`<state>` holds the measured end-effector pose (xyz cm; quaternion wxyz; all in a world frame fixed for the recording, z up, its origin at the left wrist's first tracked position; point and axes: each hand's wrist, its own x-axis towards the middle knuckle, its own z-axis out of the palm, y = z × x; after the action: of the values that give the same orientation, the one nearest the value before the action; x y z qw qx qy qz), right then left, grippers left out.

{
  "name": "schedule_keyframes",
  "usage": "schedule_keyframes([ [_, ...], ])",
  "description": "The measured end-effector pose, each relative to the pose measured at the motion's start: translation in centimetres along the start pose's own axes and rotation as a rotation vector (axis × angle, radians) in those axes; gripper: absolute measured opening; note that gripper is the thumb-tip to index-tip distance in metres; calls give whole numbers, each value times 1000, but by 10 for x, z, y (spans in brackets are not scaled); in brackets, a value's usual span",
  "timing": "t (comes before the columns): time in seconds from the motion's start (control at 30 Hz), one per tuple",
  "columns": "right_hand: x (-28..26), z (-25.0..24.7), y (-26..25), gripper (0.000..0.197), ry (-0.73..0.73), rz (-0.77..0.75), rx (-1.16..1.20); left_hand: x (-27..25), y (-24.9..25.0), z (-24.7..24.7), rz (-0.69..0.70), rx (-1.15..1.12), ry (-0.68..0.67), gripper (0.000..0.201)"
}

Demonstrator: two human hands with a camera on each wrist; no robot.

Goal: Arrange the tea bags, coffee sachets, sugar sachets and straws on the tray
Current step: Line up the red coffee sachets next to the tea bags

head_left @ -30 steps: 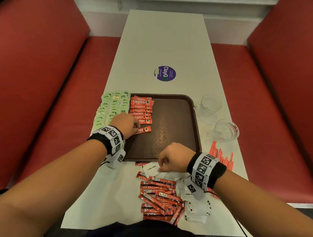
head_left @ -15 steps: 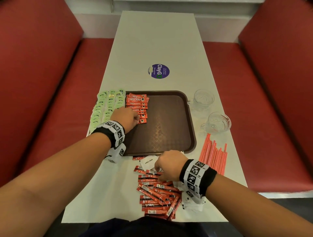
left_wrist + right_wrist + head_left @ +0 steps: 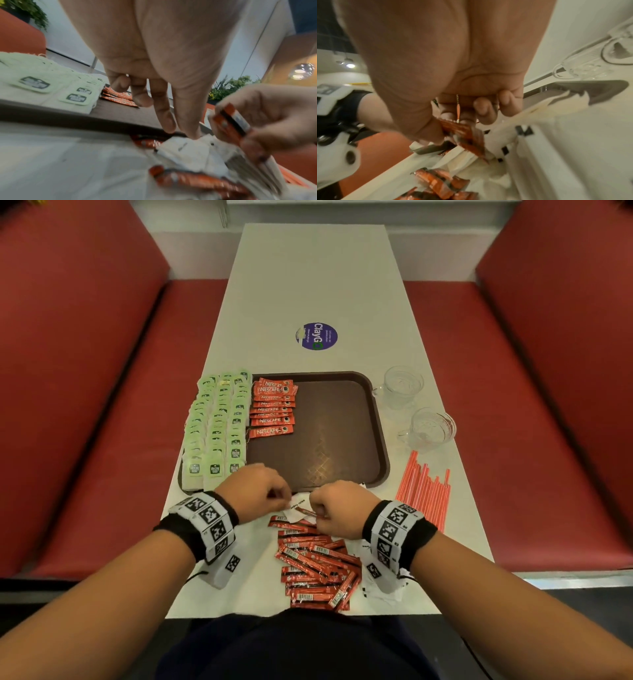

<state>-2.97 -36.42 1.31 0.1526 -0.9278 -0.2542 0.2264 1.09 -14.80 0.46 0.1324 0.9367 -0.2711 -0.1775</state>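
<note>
The brown tray (image 3: 329,433) holds rows of green tea bags (image 3: 219,426) on its left side. Beside them lies a column of red coffee sachets (image 3: 272,409). My right hand (image 3: 322,508) pinches one red coffee sachet (image 3: 462,132) just in front of the tray's near edge. My left hand (image 3: 286,501) is next to it with thumb and forefinger stretched down onto a white sugar sachet (image 3: 187,150), holding nothing. A loose pile of coffee sachets (image 3: 315,563) lies on the table below both hands. Red straws (image 3: 424,491) lie to the right of the tray.
Two glass cups (image 3: 399,386) (image 3: 431,428) stand right of the tray. More white sugar sachets (image 3: 380,590) lie under my right wrist. A purple sticker (image 3: 317,336) marks the table beyond the tray. Red benches flank the table.
My left hand has left the coffee column on the tray and come back to the near edge beside my right hand. My right hand has lifted a coffee sachet off the pile.
</note>
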Motion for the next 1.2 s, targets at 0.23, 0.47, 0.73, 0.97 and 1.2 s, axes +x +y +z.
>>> schedule_keyframes([
  [0.23, -13, -3, 0, 27, 82, 61, 149, -21, 4, 21, 28, 193, -128, 27],
  [0.47, -7, 2, -1, 20, 151, 144, 310, -27, 3, 18, -6, 146, -63, 21],
  [0.73, 0, -1, -1, 16, 157, 76, 274, -28, 2, -8, -52, -76, 107, 15],
  [0.97, 11, -7, 5, 1, 211, 7, 295, -17, 7, -19, -2, -182, 131, 13],
  [1.2, 17, -12, 11, 6, 335, 35, 399, 9, 1, -23, 49, -176, 96, 15],
])
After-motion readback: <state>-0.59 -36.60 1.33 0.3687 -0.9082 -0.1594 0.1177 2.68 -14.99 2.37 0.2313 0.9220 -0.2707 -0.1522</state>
